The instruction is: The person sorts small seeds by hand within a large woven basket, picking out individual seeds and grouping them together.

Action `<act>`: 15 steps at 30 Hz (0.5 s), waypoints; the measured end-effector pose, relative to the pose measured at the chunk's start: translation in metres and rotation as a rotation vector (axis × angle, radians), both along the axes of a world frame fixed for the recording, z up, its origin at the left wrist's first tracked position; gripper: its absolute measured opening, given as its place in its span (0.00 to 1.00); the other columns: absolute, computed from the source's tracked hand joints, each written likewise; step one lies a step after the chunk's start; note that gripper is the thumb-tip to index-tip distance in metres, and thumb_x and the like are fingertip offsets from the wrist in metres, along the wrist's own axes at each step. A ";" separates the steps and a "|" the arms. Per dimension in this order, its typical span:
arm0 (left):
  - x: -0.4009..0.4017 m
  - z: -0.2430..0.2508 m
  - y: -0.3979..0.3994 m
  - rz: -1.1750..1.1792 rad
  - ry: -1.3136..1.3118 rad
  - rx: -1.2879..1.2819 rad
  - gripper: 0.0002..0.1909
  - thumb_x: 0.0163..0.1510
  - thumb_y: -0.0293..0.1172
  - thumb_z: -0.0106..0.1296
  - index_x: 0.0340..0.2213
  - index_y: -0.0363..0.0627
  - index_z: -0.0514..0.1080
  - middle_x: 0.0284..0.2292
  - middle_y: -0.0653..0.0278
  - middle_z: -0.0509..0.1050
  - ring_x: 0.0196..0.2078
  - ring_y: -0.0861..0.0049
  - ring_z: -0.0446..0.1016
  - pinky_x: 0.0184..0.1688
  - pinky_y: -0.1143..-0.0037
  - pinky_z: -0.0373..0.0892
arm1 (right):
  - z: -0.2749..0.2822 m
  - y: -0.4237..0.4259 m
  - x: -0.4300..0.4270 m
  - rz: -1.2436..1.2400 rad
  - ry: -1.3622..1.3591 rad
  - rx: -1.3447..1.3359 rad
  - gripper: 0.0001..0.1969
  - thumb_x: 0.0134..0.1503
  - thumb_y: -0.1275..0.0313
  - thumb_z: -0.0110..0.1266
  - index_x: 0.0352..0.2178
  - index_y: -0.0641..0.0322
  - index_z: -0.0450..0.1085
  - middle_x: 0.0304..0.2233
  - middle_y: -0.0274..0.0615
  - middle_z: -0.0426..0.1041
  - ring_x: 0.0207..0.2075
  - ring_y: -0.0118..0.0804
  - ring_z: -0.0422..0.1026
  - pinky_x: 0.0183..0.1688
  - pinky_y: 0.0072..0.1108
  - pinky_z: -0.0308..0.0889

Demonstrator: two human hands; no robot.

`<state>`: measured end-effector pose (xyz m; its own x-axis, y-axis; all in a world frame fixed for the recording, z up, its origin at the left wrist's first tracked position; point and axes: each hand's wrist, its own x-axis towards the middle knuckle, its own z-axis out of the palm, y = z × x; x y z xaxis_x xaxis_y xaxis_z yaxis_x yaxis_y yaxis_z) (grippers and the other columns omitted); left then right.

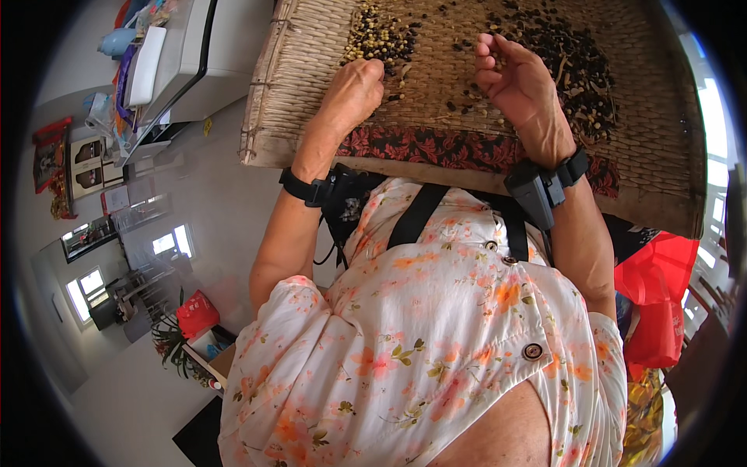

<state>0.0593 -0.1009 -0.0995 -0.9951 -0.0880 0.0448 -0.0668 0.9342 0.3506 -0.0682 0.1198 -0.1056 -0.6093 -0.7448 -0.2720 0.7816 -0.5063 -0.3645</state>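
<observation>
A woven wicker tray point(443, 70) with a patterned red-and-black cloth strip point(432, 149) lies before me. My left hand point(353, 90), back up with fingers curled down, is at the near edge of a pile of pale and dark beans point(382, 38); its fingertips and anything in them are hidden. My right hand point(516, 82) is turned partly palm up, fingers bent, beside a larger heap of dark beans mixed with dry pod bits point(583, 70). Small beans show between its thumb and fingers; whether they are held or lie behind cannot be told. Loose beans lie between the hands.
Black straps with devices point(540, 187) circle both wrists. The tray's near rim point(420, 169) is close to my body. Red bags point(656, 298) are at the right. A white cabinet point(227, 58) stands left, and a plant point(169, 341) with a red bag lies lower left.
</observation>
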 end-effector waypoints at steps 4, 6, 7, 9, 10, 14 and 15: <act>-0.003 0.000 0.000 -0.025 -0.030 -0.058 0.04 0.42 0.16 0.42 0.19 0.29 0.67 0.14 0.52 0.67 0.15 0.66 0.66 0.18 0.68 0.63 | -0.003 0.000 -0.002 0.009 0.015 -0.011 0.13 0.59 0.71 0.36 0.33 0.73 0.63 0.26 0.42 0.66 0.23 0.27 0.61 0.23 0.16 0.59; -0.003 0.006 0.003 0.009 -0.056 -0.017 0.04 0.43 0.17 0.41 0.19 0.28 0.66 0.14 0.52 0.66 0.16 0.65 0.66 0.19 0.67 0.63 | -0.003 0.000 -0.002 0.025 -0.003 -0.010 0.13 0.59 0.70 0.37 0.33 0.73 0.63 0.26 0.42 0.67 0.23 0.27 0.62 0.23 0.15 0.59; -0.002 0.010 0.005 0.028 -0.033 0.029 0.04 0.44 0.18 0.41 0.22 0.29 0.66 0.18 0.52 0.67 0.21 0.65 0.67 0.25 0.68 0.63 | -0.003 0.000 -0.002 0.022 -0.004 -0.011 0.13 0.59 0.70 0.37 0.33 0.73 0.63 0.26 0.42 0.67 0.23 0.27 0.62 0.23 0.15 0.59; 0.000 0.013 0.005 0.046 -0.010 0.075 0.05 0.45 0.19 0.41 0.24 0.30 0.66 0.22 0.52 0.68 0.26 0.65 0.68 0.30 0.68 0.64 | -0.001 0.000 -0.002 0.021 0.006 0.005 0.13 0.59 0.70 0.37 0.33 0.73 0.64 0.26 0.41 0.67 0.23 0.26 0.62 0.23 0.15 0.59; 0.001 0.012 0.004 0.042 0.001 0.065 0.05 0.46 0.20 0.42 0.25 0.30 0.67 0.23 0.53 0.68 0.27 0.66 0.68 0.30 0.69 0.64 | -0.001 0.000 -0.001 0.020 0.005 0.004 0.13 0.59 0.70 0.37 0.33 0.73 0.64 0.26 0.41 0.67 0.23 0.26 0.62 0.23 0.15 0.59; -0.001 0.023 0.013 0.048 -0.060 0.176 0.07 0.50 0.22 0.43 0.28 0.30 0.68 0.22 0.55 0.69 0.26 0.69 0.68 0.29 0.72 0.65 | -0.002 0.000 -0.001 0.012 0.006 0.008 0.13 0.59 0.70 0.37 0.32 0.73 0.64 0.26 0.41 0.66 0.23 0.26 0.61 0.23 0.15 0.59; -0.001 0.020 0.012 0.048 -0.059 0.175 0.07 0.50 0.22 0.43 0.28 0.30 0.68 0.22 0.55 0.69 0.26 0.69 0.68 0.29 0.72 0.65 | -0.002 -0.001 0.000 0.015 0.015 0.006 0.13 0.59 0.71 0.37 0.32 0.73 0.64 0.26 0.41 0.66 0.23 0.26 0.61 0.23 0.15 0.59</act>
<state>0.0582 -0.0886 -0.0798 -0.9901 -0.1365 -0.0337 -0.1348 0.8546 0.5014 -0.0685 0.1190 -0.1074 -0.6023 -0.7519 -0.2680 0.7834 -0.4924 -0.3791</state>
